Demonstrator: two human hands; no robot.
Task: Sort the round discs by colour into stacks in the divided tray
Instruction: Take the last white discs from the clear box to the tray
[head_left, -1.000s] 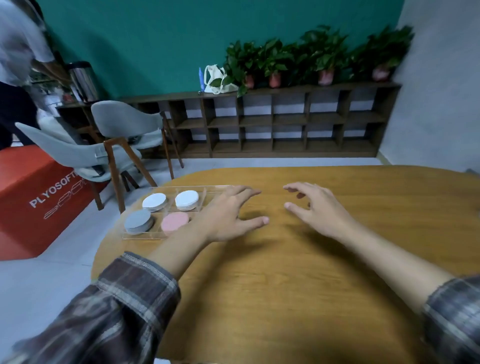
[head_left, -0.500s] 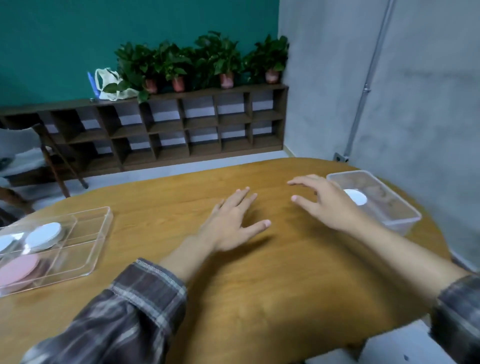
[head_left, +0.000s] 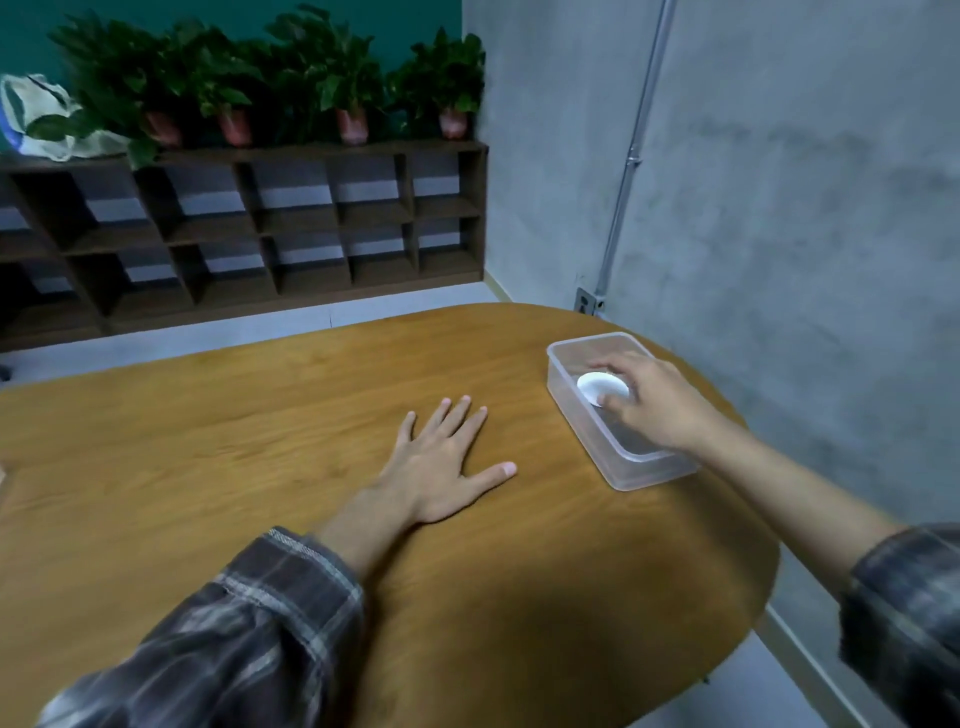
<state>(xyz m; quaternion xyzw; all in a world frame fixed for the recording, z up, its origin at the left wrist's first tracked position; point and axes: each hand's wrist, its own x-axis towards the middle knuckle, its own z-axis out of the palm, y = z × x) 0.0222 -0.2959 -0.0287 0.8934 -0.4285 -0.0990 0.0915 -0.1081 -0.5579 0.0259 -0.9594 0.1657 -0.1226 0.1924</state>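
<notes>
Reaching into clear plastic tub (head_left: 582, 410), right hand (head_left: 649, 402) grip closing on thin white round disc (head_left: 597, 387); looks light, stiff, best pinched at rim. Left hand (head_left: 439, 467) flat, empty on counter (head_left: 260, 441).

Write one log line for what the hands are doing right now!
right hand: fingers on white disc inside clear tub | left hand: flat on table, open | divided tray: out of view

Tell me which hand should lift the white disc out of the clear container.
Right. The right hand is already inside the clear container, fingers around the white disc. The left hand lies flat on the table, apart from it.
</notes>
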